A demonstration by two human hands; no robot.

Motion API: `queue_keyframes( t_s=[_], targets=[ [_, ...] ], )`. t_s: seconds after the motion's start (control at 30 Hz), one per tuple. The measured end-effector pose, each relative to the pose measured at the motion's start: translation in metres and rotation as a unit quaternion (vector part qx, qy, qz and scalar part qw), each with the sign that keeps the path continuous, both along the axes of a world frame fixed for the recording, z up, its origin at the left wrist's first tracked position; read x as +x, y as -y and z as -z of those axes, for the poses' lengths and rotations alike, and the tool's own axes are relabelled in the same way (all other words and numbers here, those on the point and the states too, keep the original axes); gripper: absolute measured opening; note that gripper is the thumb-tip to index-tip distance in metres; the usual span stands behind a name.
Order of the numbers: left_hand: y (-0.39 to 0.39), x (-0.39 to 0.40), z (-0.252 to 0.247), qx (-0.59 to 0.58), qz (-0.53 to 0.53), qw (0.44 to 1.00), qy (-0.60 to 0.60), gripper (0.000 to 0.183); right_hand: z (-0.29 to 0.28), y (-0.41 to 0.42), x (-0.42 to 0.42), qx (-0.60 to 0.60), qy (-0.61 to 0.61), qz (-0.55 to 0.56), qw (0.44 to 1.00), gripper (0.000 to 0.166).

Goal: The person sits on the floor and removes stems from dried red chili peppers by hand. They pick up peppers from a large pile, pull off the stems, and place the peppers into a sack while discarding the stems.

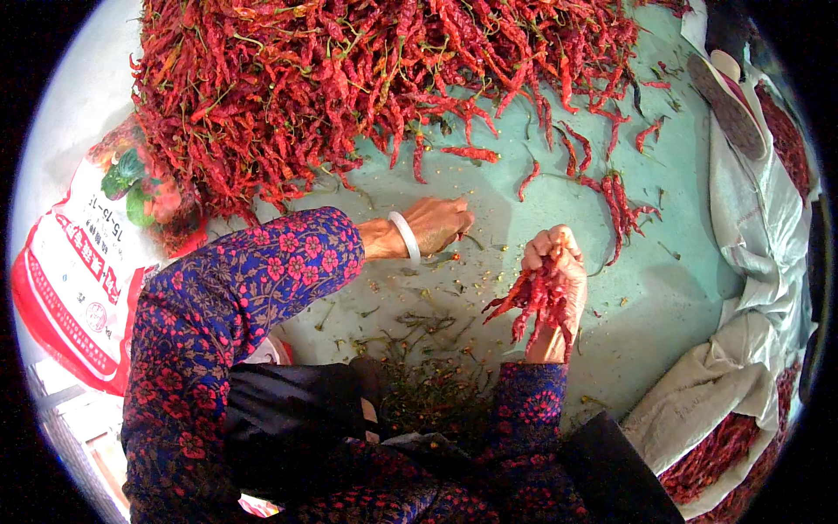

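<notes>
My right hand (556, 275) is closed around a bunch of dried red chilies (540, 301), whose tips hang out below the fingers toward the wrist. My left hand (435, 226), with a pale bangle (404, 237) at its wrist, is curled just above the floor; whether something small is between its fingertips cannot be told. Ahead of both hands lies a large heap of dried red chilies with stems (314, 98). Loose chilies (615, 203) lie to the right of the heap. Plucked stems and bits (432, 386) are scattered on the floor below and between the hands.
A printed red and white sack (85, 262) lies at the left, against the heap. Along the right side are pale woven sacks (713, 367) with red chilies in them, and a shoe (730, 108) at the upper right. The floor (655, 288) is pale green.
</notes>
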State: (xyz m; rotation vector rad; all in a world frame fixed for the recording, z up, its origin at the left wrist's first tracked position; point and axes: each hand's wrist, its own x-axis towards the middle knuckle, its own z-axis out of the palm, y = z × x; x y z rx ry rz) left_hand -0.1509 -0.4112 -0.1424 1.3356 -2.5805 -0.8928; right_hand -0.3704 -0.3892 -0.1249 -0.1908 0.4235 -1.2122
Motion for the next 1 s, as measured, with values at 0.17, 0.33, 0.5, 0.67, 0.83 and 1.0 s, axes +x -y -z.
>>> queue_keyframes(
  t_s=[0.17, 0.33, 0.5, 0.67, 0.83, 1.0],
  targets=[
    [0.005, 0.013, 0.002, -0.007, 0.003, 1.000, -0.020, 0.016, -0.005, -0.001, 0.009, 0.046, -0.217, -0.092, 0.971, 0.013],
    [0.005, 0.008, -0.006, -0.027, -0.012, 0.999, -0.017, 0.021, 0.004, -0.003, 0.012, 0.108, -0.248, -0.105, 0.957, 0.013],
    [-0.003, 0.007, 0.006, 0.002, -0.037, 0.999, -0.002, 0.023, 0.004, -0.003, 0.010, 0.094, -0.220, -0.104, 0.965, 0.015],
    [-0.001, 0.006, 0.012, 0.003, -0.055, 0.998, -0.004, 0.020, 0.003, -0.004, 0.012, 0.100, -0.198, -0.123, 0.967, 0.017],
    [0.002, 0.001, 0.010, -0.015, -0.036, 0.999, 0.005, 0.017, 0.013, -0.006, 0.012, 0.094, -0.215, -0.121, 0.965, 0.016],
    [0.006, 0.005, 0.005, -0.016, -0.040, 0.999, 0.001, 0.022, 0.007, -0.008, 0.015, 0.127, -0.193, -0.104, 0.967, 0.015]
  ],
)
